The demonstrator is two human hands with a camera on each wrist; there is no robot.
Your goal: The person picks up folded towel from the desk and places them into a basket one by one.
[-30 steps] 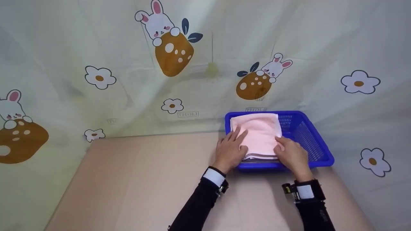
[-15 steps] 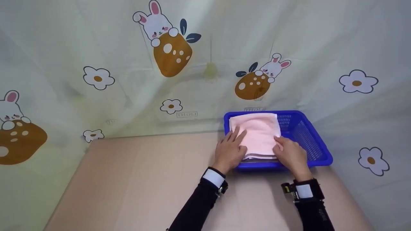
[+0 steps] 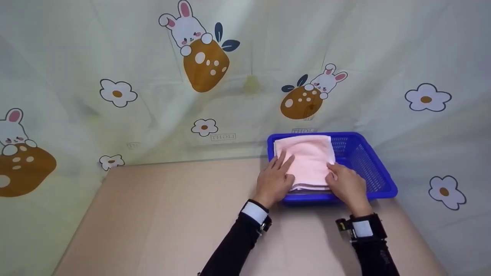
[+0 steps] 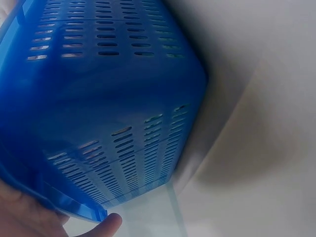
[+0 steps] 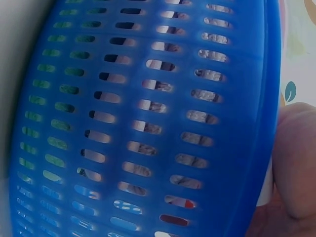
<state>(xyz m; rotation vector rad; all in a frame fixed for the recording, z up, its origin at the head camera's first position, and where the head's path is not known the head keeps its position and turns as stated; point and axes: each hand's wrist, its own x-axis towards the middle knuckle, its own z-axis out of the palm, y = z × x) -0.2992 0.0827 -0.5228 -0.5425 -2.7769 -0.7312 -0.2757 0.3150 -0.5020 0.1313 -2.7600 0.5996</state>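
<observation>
In the head view a folded pink towel (image 3: pixel 310 161) with white edging lies on top of a stack in the left part of a blue plastic basket (image 3: pixel 385 172). My left hand (image 3: pixel 274 182) rests on the towel's left side, fingers spread and nearly straight. My right hand (image 3: pixel 347 184) pinches the towel's right edge with bent fingers and thumb. The left wrist view has the slotted basket wall (image 4: pixel 89 94), with part of the left hand (image 4: pixel 29 217) at the rim. In the right wrist view, grey, white and green layers show through the slots, beside the right hand (image 5: pixel 296 163).
The basket stands at the back right of a beige table (image 3: pixel 172 214), against a pale curtain (image 3: pixel 245 107) printed with rabbits and flowers. Inside the basket, the right part shows its bare blue floor. Both wrists wear black straps with cameras (image 3: pixel 343 225).
</observation>
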